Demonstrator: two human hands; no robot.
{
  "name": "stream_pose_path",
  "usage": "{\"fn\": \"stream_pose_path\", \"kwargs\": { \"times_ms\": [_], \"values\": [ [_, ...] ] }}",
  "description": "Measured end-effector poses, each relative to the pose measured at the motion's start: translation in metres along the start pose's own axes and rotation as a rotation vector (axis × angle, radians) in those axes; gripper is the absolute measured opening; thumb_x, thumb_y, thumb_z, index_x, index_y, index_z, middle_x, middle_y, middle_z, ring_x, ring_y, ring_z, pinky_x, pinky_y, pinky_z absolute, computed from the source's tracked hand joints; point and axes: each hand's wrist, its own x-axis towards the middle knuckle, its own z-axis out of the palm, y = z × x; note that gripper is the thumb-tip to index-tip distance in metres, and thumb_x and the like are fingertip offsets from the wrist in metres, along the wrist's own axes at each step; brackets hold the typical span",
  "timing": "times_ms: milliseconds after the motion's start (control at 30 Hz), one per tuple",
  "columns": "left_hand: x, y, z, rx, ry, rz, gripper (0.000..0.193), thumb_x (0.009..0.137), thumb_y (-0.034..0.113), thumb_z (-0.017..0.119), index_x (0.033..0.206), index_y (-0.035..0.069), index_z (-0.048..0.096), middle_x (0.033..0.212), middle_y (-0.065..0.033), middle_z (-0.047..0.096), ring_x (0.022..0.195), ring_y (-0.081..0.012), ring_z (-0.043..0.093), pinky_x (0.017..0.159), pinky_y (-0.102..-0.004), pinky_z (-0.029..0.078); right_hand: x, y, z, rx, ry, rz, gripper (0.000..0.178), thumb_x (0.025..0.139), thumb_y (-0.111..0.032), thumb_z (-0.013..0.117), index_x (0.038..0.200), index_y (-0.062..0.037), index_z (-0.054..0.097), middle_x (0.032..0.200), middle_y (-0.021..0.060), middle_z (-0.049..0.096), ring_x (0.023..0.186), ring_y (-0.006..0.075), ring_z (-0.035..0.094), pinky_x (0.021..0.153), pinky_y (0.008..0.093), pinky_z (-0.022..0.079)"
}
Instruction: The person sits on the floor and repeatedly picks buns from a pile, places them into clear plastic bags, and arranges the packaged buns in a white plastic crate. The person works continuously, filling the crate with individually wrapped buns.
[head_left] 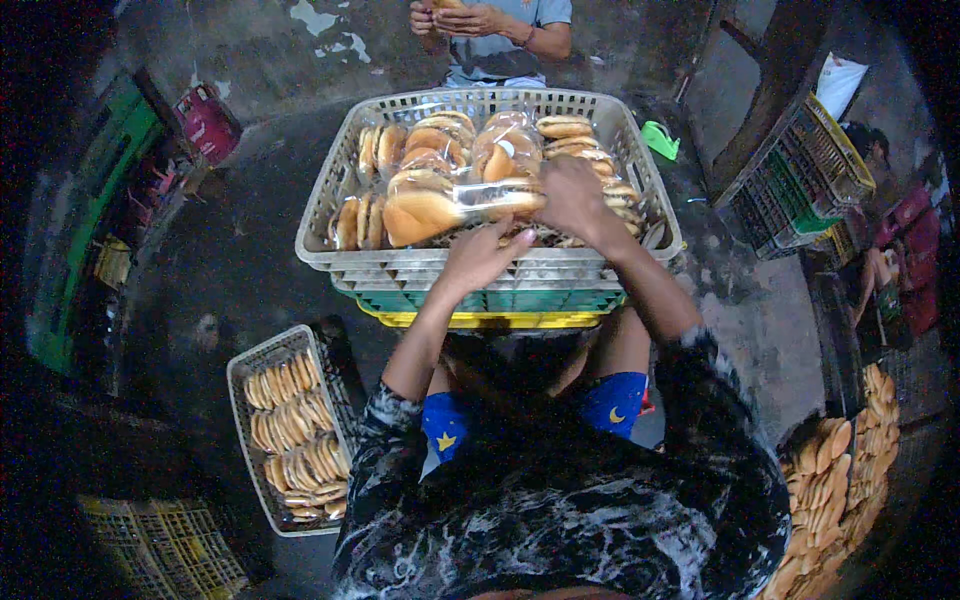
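Note:
A clear plastic bag of buns (420, 215) lies across the near part of a pale plastic crate (470, 257), partly blurred. My right hand (577, 203) is closed at the bag's right end; its fingertips are hidden behind the back of the hand. Just below the bag, my left hand (482, 257) reaches over the crate's near rim with its fingers stretched out and the thumb apart. Other bagged buns (437, 135) fill the crate behind, and a row of buns (590, 155) runs along its right side.
The crate rests on green and yellow crates (480, 320). Another crate (240, 400) of buns stands on the floor at lower left. Loose buns (830, 500) are heaped at lower right. Stacked crates (790, 190) stand at right. Across from me sits a person (500, 40) holding something bread-coloured.

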Motion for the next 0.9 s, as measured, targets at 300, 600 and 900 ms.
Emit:
{"fn": "stream_pose_path", "kwargs": {
  "times_ms": [300,600,900],
  "values": [
    [-0.115,0.046,0.057,-1.803,0.269,-0.094,0.055,0.075,-0.001,0.055,0.123,0.002,0.027,0.119,-0.0113,0.044,0.111,-0.0211,0.043,0.094,-0.0348,0.035,-0.165,-0.047,-0.032,0.978,-0.229,0.497,0.036,0.084,-0.033,0.05,0.101,-0.0009,0.055,0.091,0.0066,0.06,0.068,0.013,0.056,0.062,0.0292,0.046],
    [-0.149,0.014,0.073,-1.483,-0.091,-0.048,0.078,0.066,0.001,0.067,0.13,0.006,0.022,0.127,-0.0118,0.036,0.116,-0.0208,0.037,0.095,-0.0349,0.03,-0.186,-0.035,0.008,0.991,0.214,0.286,0.021,0.081,-0.022,0.054,0.076,-0.0027,0.059,0.079,0.0061,0.059,0.065,0.0129,0.054,0.055,0.028,0.044],
    [-0.122,0.021,0.035,-1.334,-0.256,0.054,0.071,0.064,0.012,0.068,0.124,-0.002,0.032,0.119,-0.0162,0.045,0.109,-0.0216,0.044,0.092,-0.032,0.034,-0.184,-0.049,0.011,2.079,-0.342,0.596,0.017,0.085,-0.021,0.049,0.079,-0.0051,0.053,0.075,0.0004,0.052,0.072,0.0091,0.048,0.066,0.0225,0.04]
  ]
}}
